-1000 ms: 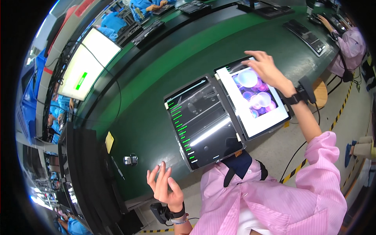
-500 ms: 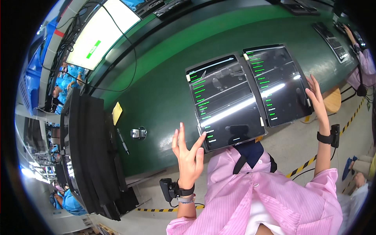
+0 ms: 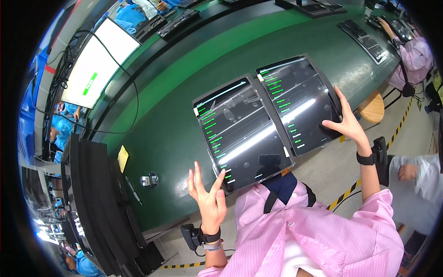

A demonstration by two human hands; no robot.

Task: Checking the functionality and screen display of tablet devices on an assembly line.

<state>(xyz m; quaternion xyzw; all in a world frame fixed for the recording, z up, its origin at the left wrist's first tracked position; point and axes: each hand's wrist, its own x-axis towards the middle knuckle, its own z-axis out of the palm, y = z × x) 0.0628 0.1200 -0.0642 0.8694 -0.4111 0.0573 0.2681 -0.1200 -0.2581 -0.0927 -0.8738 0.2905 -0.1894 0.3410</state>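
Two large black tablets lie side by side, their lit screens showing lists of green and white text lines. My left hand point(image 3: 208, 201) is beside the lower left corner of the left tablet point(image 3: 249, 138), fingers spread, the index fingertip at that edge. My right hand point(image 3: 349, 123) is at the right edge of the right tablet point(image 3: 299, 99). Its fingers stretch along that side and its thumb reaches over the lower screen; whether the thumb touches the glass I cannot tell. Pale tabs stick to the tablets' edges. Neither hand grips anything.
On the green table point(image 3: 161, 138) at left are a yellow note point(image 3: 122, 159), a pen point(image 3: 134, 190) and a small silver device point(image 3: 149, 179). A bright monitor point(image 3: 100, 62) stands far left, trailing black cable. Another tablet-like panel point(image 3: 363, 40) lies far right near a co-worker point(image 3: 415, 57). A wooden stool point(image 3: 372, 107) stands right.
The view has shifted, so the tablets appear further left and lower. My right thumb now reaches over the right tablet's screen. My left hand stays spread by the left tablet.
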